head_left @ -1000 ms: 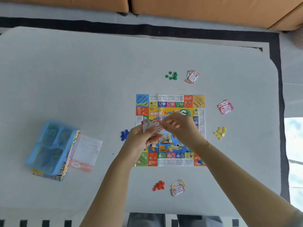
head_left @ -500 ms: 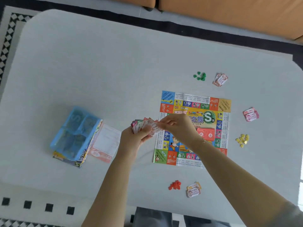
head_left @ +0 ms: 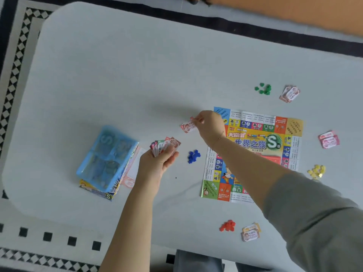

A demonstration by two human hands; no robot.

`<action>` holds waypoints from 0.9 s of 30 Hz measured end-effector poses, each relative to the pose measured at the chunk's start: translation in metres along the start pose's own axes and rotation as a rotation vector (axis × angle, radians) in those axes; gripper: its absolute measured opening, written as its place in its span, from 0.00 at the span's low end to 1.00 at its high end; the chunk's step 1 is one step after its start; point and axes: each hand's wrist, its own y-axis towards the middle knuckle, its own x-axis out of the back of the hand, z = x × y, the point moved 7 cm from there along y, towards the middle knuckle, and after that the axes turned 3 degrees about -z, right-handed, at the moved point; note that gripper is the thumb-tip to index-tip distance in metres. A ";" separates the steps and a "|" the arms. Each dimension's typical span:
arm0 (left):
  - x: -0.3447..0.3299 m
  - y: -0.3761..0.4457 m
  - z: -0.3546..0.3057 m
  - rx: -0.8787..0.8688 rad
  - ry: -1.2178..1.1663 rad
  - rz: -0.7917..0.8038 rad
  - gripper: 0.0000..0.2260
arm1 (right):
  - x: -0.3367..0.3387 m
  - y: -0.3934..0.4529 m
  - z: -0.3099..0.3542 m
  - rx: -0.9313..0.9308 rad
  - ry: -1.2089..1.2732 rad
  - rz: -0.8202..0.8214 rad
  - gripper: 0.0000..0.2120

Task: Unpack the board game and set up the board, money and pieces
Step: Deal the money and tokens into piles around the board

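Pinching one note point(head_left: 188, 126), the right hand point(head_left: 210, 124) has left the left hand point(head_left: 157, 163) (gripping fanned money point(head_left: 164, 146)).

Right hand point(head_left: 211, 125) now apart from the fanned money point(head_left: 165, 147), one note point(head_left: 188, 126) pinched away.

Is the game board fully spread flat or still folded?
Spread: the game board lies open and flat on the table, all four corners showing.

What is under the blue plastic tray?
Under the blue plastic tray a colourful game box sticks out, with a paper sheet beside it. The tray covers most of the box.
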 end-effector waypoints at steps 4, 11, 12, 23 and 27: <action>0.005 0.000 -0.004 -0.011 0.048 0.020 0.04 | -0.005 0.003 0.001 0.043 -0.013 -0.090 0.08; -0.007 -0.010 -0.004 -0.027 0.171 0.044 0.05 | 0.033 -0.021 0.005 0.015 0.218 -0.227 0.08; -0.011 -0.013 -0.002 -0.022 0.201 0.049 0.04 | 0.041 -0.032 0.007 -0.001 0.334 -0.178 0.05; -0.078 -0.079 0.055 0.020 0.327 0.274 0.12 | 0.091 -0.154 -0.052 -0.148 0.565 0.176 0.03; -0.097 -0.101 0.082 0.043 0.325 0.341 0.14 | 0.107 -0.176 -0.077 -0.151 0.656 0.155 0.03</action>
